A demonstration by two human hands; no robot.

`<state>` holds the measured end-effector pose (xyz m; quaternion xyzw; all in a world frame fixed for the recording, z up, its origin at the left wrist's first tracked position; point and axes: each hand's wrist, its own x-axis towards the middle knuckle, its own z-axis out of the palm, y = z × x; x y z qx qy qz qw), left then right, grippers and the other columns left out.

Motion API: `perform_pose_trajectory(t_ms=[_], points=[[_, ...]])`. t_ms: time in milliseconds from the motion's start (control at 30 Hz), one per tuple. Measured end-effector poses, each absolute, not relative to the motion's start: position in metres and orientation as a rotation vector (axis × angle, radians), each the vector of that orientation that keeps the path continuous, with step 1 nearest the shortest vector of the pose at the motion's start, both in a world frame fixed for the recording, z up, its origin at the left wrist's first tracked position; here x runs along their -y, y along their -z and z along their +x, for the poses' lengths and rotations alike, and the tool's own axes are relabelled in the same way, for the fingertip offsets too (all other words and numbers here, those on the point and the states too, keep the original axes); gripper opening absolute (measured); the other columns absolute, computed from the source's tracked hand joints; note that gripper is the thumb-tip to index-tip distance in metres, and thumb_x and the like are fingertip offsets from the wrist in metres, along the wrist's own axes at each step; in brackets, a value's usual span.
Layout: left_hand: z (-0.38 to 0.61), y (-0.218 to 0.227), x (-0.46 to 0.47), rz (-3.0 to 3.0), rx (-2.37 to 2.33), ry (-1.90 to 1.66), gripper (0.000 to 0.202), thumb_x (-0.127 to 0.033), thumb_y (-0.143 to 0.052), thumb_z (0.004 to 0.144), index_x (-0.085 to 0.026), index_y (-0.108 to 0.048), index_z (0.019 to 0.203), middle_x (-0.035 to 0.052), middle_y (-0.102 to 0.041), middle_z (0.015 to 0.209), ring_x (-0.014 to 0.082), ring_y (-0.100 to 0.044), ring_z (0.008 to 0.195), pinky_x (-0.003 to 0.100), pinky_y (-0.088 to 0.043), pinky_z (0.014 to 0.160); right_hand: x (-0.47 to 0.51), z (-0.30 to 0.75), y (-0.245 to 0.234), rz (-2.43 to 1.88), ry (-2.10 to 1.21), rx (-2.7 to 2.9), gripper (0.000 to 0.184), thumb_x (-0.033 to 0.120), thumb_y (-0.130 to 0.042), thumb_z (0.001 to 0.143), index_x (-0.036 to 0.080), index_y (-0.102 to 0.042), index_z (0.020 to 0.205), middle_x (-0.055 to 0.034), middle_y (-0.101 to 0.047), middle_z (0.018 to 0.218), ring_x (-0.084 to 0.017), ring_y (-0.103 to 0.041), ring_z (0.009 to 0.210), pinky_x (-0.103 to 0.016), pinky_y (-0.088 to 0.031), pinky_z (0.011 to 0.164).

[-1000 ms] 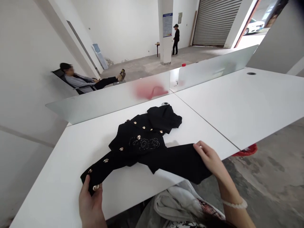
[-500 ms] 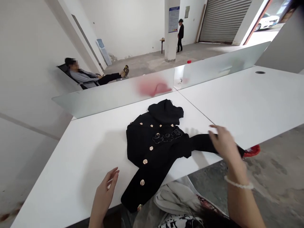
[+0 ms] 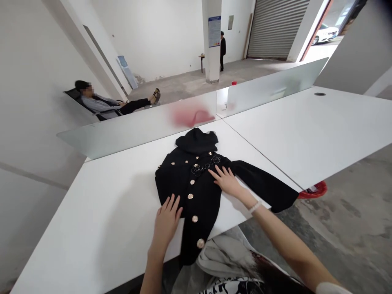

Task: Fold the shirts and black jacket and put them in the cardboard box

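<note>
A small black jacket (image 3: 199, 196) with gold buttons and flower trim lies spread on the white table (image 3: 92, 220), hood toward the divider. Its hem hangs over the near edge and one sleeve stretches right to the table's edge. My left hand (image 3: 167, 218) lies flat with fingers spread on the jacket's left lower front. My right hand (image 3: 226, 181) presses flat on the chest just below the flower trim, with a bead bracelet on the wrist.
A frosted glass divider (image 3: 137, 126) runs along the table's far side, with a second white desk (image 3: 309, 130) to the right. A red basin (image 3: 315, 190) sits on the floor under that desk. One person reclines in a chair (image 3: 101, 104); another stands by a pillar (image 3: 222, 51).
Both hands held the jacket's ends, then let go. The jacket turned upright and spread out. Both hands now rest flat on its front.
</note>
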<state>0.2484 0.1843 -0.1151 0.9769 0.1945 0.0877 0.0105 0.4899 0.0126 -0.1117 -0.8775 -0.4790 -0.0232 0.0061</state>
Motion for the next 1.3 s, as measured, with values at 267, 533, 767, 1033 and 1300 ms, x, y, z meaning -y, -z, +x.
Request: perform_pose_trajectory(t_ms=[267,533,767,1033,1300], points=[[0.264,0.084,-0.069,2.88,-0.104,0.062,0.041,-0.032,-0.049,0.09,-0.015,-0.055,0.127,0.0113,-0.056,0.131,0.026,-0.058,0.101,0.039,-0.052,0.084,-0.062,0.563,0.106,-2.609,-0.031,1.68,0.055,0.021,-0.044,0.094,0.035,-0.03,0.144,-0.01,-0.025,0.153,-0.037,-0.017,0.139,-0.059,-0.022,0.108],[0.259,0.061,-0.1,2.326,-0.306,-0.198,0.03,-0.034,-0.044,0.092,-0.024,-0.064,0.111,0.0049,-0.066,0.116,0.0191,-0.061,0.104,0.034,-0.048,0.092,-0.032,0.566,0.094,-2.542,0.163,1.546,0.056,0.015,-0.043,0.09,0.022,-0.032,0.145,-0.0126,-0.028,0.151,-0.032,-0.031,0.135,-0.048,-0.035,0.105],[0.208,0.052,-0.227,2.238,-1.145,-0.483,0.046,-0.054,-0.044,0.084,-0.023,-0.058,0.114,0.0064,-0.066,0.113,0.0208,-0.064,0.084,0.031,-0.051,0.07,0.086,0.594,0.125,-2.756,0.318,0.851,0.05,0.037,-0.048,0.09,0.006,-0.048,0.129,-0.023,-0.057,0.113,-0.035,-0.054,0.104,-0.043,-0.048,0.083],[0.26,0.073,-0.257,2.589,-1.235,-0.244,0.043,-0.048,-0.038,0.088,-0.021,-0.058,0.116,0.0097,-0.068,0.096,0.0272,-0.064,0.083,0.035,-0.047,0.069,0.08,0.587,0.101,-2.7,0.124,0.822,0.021,0.032,-0.05,0.089,0.015,-0.06,0.097,-0.0127,-0.062,0.091,-0.024,-0.06,0.078,-0.032,-0.044,0.066],[0.143,0.025,-0.339,1.906,-1.668,-1.069,0.046,-0.053,-0.034,0.08,-0.019,-0.051,0.105,0.001,-0.058,0.071,0.0248,-0.06,0.072,0.039,-0.052,0.062,0.118,0.672,0.027,-2.118,0.213,0.264,0.048,0.043,-0.032,0.093,0.013,-0.041,0.129,-0.0238,-0.059,0.118,-0.024,-0.066,0.074,-0.035,-0.047,0.055]])
